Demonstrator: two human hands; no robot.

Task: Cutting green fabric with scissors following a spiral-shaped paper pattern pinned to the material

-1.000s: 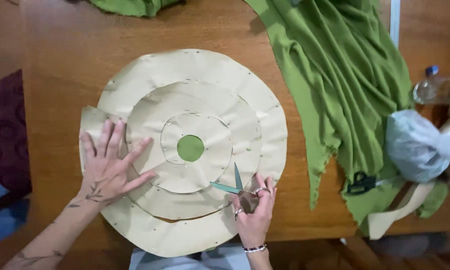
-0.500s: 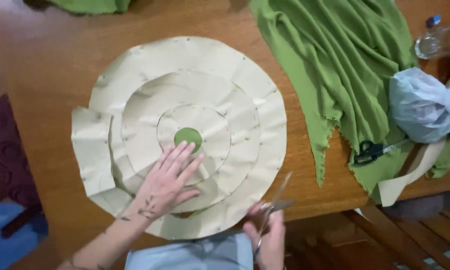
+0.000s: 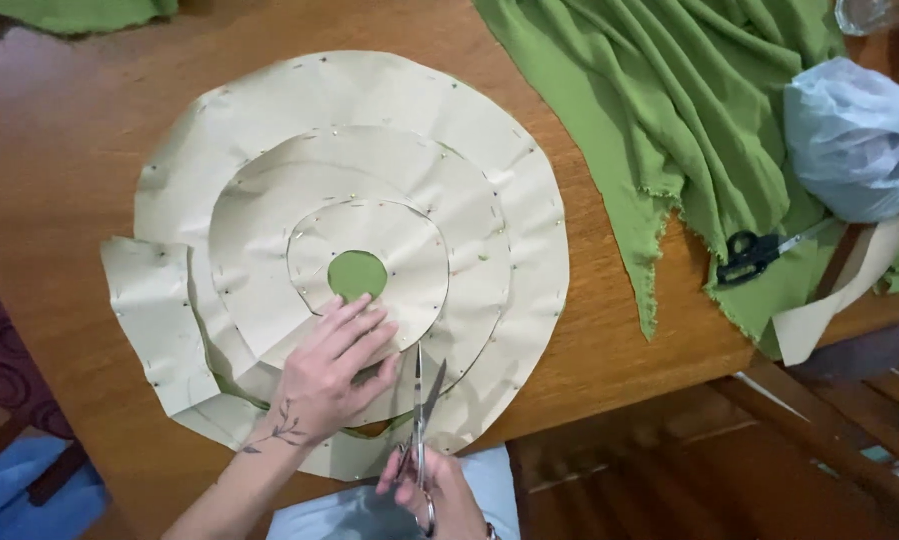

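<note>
A wooden table fills most of the view. Across its upper right part a green fabric is spread in folds, its ragged edge hanging over the table's near side. At the centre a round paper pattern is laid flat, made of concentric tan rings pinned with small pins, with a green circle shown through its middle hole. A separate tan paper flap is seen at the pattern's lower left. A pale blue plastic bag is set on the fabric at the far right, and black-handled scissors lie just below it.

The left hand is pressed flat on the pattern just below the green circle, fingers spread, nothing gripped. Metal scissors are gripped by the right hand at the bottom edge; the blades are parted and pointed away, over the pattern's near rings, just beside the left hand.
</note>
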